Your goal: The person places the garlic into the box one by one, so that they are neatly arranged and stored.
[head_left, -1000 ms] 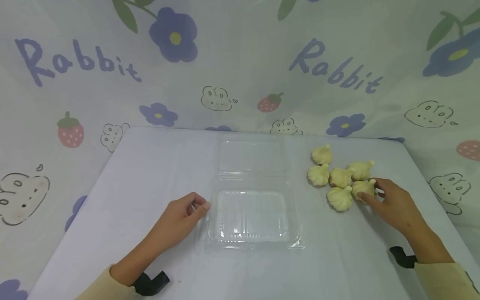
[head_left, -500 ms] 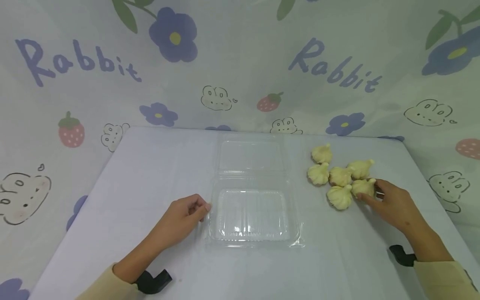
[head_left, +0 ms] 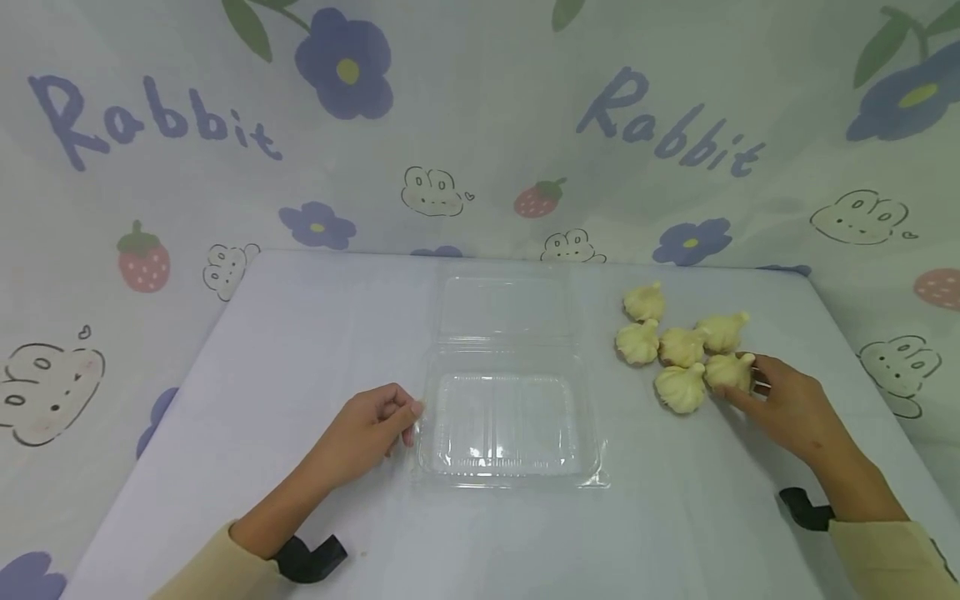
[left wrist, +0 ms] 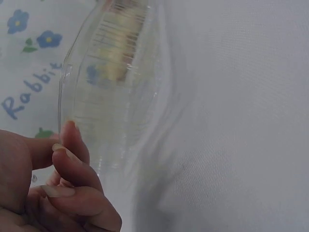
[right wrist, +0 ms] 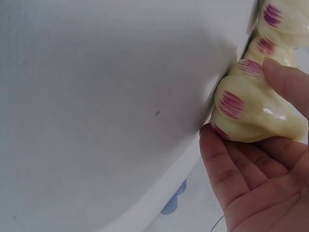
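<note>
A clear plastic clamshell box [head_left: 517, 482] lies open in the middle of the table, its lid [head_left: 506, 304] folded back toward the far edge. At its left side, my left hand [head_left: 367, 429] pinches the rim between thumb and fingers; the left wrist view shows the fingertips on the thin edge. Over on the right, my right hand [head_left: 795, 408] grips a garlic bulb [head_left: 729, 372], thumb on one side and fingers on the other. Purple streaks mark this bulb in the right wrist view, where it rests close to the white surface.
Several other garlic bulbs cluster beside the held one, among them a near bulb [head_left: 680, 389], a middle bulb [head_left: 681, 347] and a far bulb [head_left: 643, 302]. A white cloth [head_left: 315, 325] covers the table. Behind it hangs a printed curtain [head_left: 480, 108].
Both hands stay almost where they were, the left on the box rim and the right around the garlic bulb. The whole head view has shifted slightly.
</note>
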A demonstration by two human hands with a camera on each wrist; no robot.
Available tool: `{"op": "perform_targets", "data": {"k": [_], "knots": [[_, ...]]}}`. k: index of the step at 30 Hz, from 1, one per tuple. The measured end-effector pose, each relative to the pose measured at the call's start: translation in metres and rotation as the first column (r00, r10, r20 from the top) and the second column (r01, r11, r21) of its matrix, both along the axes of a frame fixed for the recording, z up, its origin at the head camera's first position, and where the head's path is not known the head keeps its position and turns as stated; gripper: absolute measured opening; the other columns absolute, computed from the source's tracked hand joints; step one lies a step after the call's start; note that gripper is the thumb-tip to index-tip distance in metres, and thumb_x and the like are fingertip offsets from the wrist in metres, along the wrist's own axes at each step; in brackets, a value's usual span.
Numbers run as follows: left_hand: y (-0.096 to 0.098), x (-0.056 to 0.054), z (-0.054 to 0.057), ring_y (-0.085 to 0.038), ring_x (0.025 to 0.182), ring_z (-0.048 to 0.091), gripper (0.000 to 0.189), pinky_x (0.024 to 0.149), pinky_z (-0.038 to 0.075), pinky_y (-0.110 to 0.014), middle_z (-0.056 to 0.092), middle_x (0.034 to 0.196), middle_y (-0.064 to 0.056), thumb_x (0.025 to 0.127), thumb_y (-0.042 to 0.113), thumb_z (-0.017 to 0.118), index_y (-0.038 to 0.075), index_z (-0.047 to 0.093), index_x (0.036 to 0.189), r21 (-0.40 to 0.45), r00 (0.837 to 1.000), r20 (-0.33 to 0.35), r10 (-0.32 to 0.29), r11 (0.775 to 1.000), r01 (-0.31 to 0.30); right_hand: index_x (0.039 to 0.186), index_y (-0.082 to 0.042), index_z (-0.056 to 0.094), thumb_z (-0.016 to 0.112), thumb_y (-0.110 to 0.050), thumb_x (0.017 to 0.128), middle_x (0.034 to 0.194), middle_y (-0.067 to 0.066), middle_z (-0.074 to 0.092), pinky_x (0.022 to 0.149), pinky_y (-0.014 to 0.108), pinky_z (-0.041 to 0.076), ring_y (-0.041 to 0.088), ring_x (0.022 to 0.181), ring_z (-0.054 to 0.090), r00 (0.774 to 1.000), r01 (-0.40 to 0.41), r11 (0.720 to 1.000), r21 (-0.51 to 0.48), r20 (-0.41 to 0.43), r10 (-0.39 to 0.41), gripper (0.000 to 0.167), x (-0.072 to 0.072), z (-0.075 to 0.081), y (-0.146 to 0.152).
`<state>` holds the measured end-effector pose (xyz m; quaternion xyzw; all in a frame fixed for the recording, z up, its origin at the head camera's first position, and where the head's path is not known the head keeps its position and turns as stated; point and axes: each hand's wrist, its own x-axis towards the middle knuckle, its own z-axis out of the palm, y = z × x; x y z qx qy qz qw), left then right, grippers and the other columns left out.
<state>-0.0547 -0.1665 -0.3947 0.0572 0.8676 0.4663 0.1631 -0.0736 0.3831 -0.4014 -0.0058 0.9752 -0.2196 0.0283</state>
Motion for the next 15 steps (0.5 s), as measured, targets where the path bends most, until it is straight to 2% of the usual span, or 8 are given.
{"op": "perform_targets", "data": {"k": [9,15], "knots": [[0.0010,0.0015,0.0014,-0.013,0.056,0.048,0.024,0.049,0.038,-0.026,0.066,0.072,-0.002,0.106,0.031,0.064,0.008,0.064,0.099,0.022,1.000,0.020,0.014,1.000,-0.015,0.138,0.015,0.050,0.076,-0.037,0.098,0.130,0.046,0.054,0.079,0.062,0.057,0.062,0.114,0.059,1.000,-0.003,1.000,-0.020,-0.011,0.003,0.070,0.0023,0.0024,0.0001],[0.0011,0.0021,0.0034,-0.014,0.058,0.049,0.024,0.051,0.039,-0.026,0.065,0.072,-0.003,0.106,0.030,0.065,0.007,0.063,0.099,0.053,0.999,0.034,0.017,0.998,-0.018,0.137,0.013,0.052,0.078,-0.033,0.097,0.128,0.043,0.057,0.082,0.065,0.055,0.062,0.112,0.060,0.998,-0.012,1.000,-0.015,-0.066,0.011,0.066,0.0046,0.0076,-0.0026]]}}
